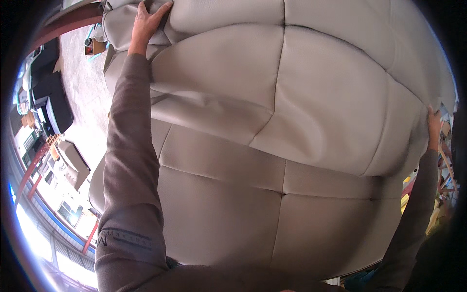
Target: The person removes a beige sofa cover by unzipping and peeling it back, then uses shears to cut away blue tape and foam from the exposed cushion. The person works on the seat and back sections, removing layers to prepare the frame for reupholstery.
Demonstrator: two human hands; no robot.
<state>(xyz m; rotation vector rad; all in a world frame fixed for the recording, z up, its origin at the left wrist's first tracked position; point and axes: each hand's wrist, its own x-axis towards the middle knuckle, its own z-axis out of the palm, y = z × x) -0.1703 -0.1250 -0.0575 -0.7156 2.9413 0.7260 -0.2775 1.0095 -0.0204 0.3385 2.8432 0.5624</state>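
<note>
A large beige leather sofa cover (219,63) with stitched panel seams spreads before me, wrinkled and sagging across its middle. Its lower fold lies over a smoother beige sofa panel (219,214) nearer to me. At the far left corner, my left hand (145,25) presses on the bunched leather, thumb and fingers spread apart. Out at the far right edge, my right hand (434,127) grips the side of the cover; most of its fingers are small and partly hidden there. Both arms are stretched wide.
A concrete floor (85,78) shows to the left, with a small brown box (95,47) on it. Farther left stand black upholstered pieces (56,104) and a beige cushion-like piece (73,163). A red beam (68,24) crosses the upper left. Wooden frames (445,163) and yellow material stand beyond the right edge.
</note>
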